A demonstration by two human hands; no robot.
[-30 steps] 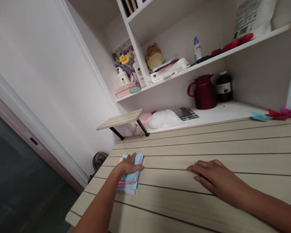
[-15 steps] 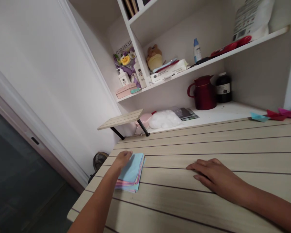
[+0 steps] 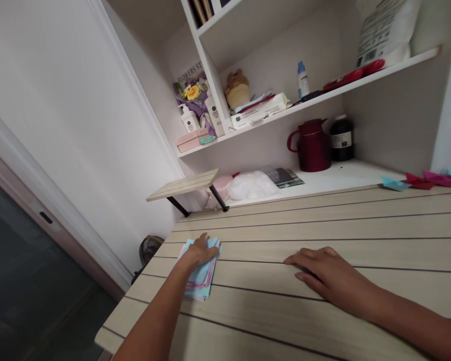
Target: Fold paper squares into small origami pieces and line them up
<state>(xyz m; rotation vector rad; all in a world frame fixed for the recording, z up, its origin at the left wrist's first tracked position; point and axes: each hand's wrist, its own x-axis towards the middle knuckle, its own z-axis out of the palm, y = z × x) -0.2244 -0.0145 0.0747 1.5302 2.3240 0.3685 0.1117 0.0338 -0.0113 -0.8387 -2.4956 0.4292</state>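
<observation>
A stack of coloured paper sheets (image 3: pixel 202 275), light blue on top with pink and purple edges below, lies at the left of the wood-slat table (image 3: pixel 253 316). On top of it rests my left hand (image 3: pixel 199 251), fingers and thumb apart, covering the upper middle of the stack. My right hand (image 3: pixel 323 275) lies open on the bare slats to the right of the paper, palm down and holding nothing. Folded paper pieces stand in a row at the far right edge, among them a light blue one (image 3: pixel 395 184), a red one (image 3: pixel 419 181) and a magenta one (image 3: pixel 441 178).
A small raised wooden shelf (image 3: pixel 184 185) stands at the table's back left corner. Behind the table, white shelving (image 3: pixel 376 173) holds a dark red jug (image 3: pixel 312 148), a dark bottle (image 3: pixel 342 140) and a white fluffy bundle (image 3: pixel 252 185). A dark bag (image 3: pixel 150 247) sits beyond the left edge.
My left hand has shifted from the stack's left edge onto its top, with the thumb now to the right. The right hand stays in place; the view has shifted slightly.
</observation>
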